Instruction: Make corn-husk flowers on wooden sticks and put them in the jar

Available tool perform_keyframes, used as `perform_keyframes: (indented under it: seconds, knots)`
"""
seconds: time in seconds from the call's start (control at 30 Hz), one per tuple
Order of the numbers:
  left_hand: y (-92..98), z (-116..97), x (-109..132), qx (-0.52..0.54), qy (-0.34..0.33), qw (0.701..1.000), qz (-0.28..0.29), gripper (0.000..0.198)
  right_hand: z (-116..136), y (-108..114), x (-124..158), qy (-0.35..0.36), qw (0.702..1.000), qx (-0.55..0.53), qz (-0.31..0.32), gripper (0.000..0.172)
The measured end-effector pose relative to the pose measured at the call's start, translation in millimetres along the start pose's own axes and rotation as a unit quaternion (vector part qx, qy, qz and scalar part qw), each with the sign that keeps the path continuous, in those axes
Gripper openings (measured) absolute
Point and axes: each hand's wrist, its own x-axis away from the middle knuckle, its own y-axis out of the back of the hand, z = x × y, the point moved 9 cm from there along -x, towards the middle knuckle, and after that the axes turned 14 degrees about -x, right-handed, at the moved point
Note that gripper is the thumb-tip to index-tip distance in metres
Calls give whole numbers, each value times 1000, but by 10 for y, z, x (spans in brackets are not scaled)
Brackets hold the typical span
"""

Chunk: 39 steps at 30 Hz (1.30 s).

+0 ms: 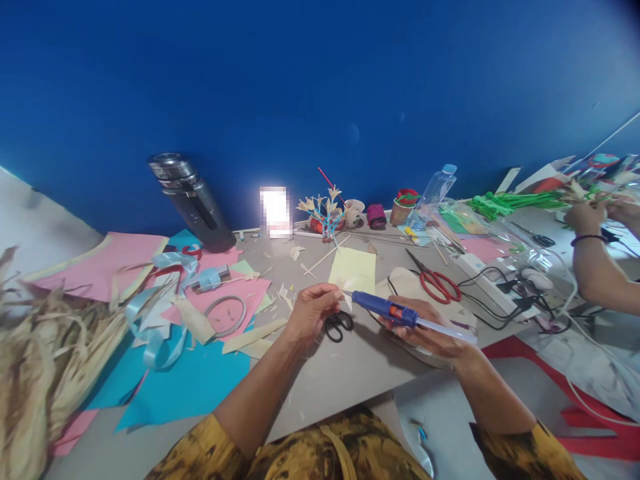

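My right hand [425, 333] grips a blue hot glue gun [385, 308], a clear glue stick [447, 329] poking out of its back end. Its nozzle points left, right at the fingertips of my left hand [316, 308]. Those fingers are pinched on a small pale corn husk flower [346, 291], partly hidden by them and the nozzle. Just below lies a pair of black-handled scissors [339, 327]. A yellow paper sheet [353, 267] is behind the nozzle. Farther back stand finished-looking husk flowers [327, 208] on blue stems.
Red-handled scissors [440, 283] and a white power strip [493, 287] with cables lie to the right. A dark flask [193, 203] stands back left; corn husks [60, 360] and coloured paper [200, 383] cover the left. A co-worker's hands [587, 217] hold husk pieces at far right.
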Motion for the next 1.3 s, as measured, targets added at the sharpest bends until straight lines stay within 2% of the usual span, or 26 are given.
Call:
perform_keyframes:
  seconds: [0.13, 0.4, 0.63, 0.9, 1.3]
  knots:
    - [-22, -10, 10, -4, -5, 1000, 9, 25, -43, -16, 1, -7, 999, -51, 4, 47]
    - [-45, -10, 5, 8, -19, 999, 24, 24, -58, -39, 5, -20, 998, -59, 4, 50]
    - [-47, 7, 10, 21, -11, 999, 23, 26, -37, -41, -5, -5, 1000, -27, 6, 48]
    - [-57, 25, 10, 16, -14, 999, 28, 23, 43, -48, -17, 29, 999, 10, 16, 54]
    - [-70, 85, -8, 38, -8, 998, 41, 20, 34, -51, -9, 42, 999, 12, 27, 50]
